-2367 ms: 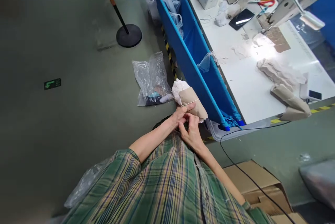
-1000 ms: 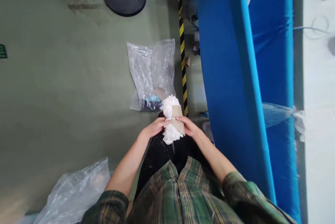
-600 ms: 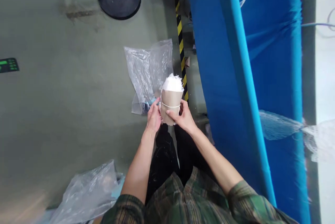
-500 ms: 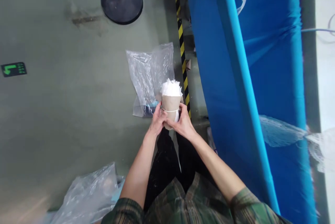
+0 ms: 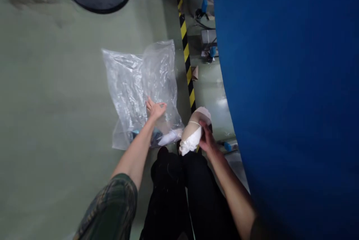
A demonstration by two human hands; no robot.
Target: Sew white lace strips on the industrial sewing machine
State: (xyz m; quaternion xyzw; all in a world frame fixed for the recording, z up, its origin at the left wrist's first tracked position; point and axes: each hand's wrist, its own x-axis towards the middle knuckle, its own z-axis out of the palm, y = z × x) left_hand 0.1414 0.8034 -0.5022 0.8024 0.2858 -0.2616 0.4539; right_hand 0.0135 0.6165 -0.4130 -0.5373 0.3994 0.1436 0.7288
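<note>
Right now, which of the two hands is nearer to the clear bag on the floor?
Left. The left hand is over the bag, though contact is unclear; the right hand is off to the bag's right, holding the roll.

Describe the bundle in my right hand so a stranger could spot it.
Find the big blue panel, then the striped floor tape left of it. Near the tape's lower end, the right hand holds the bundle. It's white and ruffled in a brown wrap with a pale band, unlike the clear bag nearby.
</note>
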